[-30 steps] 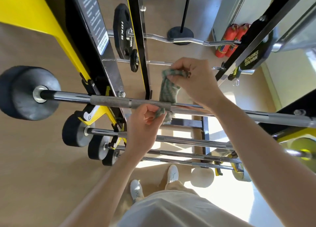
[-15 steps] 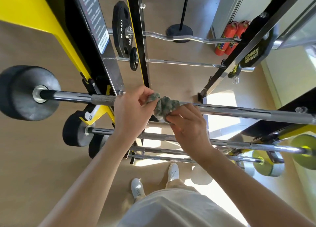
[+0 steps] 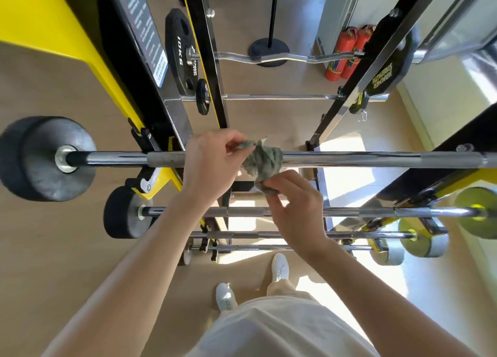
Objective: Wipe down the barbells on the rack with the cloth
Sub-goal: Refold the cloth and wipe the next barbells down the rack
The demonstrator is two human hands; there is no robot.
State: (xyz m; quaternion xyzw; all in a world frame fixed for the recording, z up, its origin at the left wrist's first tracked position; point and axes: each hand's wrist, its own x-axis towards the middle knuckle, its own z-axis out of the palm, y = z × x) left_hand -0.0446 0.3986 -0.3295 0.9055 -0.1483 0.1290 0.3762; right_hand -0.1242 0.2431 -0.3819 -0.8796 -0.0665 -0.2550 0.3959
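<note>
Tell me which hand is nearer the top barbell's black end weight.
Left. The left hand pinches the cloth over the bar, toward the weight; the right hand holds the cloth's lower end, farther right, below the bar.

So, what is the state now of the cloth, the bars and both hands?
Grey-green bunched cloth: draped over the top bar, held at both ends.
Top steel barbell with black round weights: resting on the yellow and black rack, cloth over it.
Left hand: pinches the cloth's upper end.
Right hand: pinches the cloth's lower end.
Second steel barbell below: resting on the rack, partly behind the right hand.
</note>
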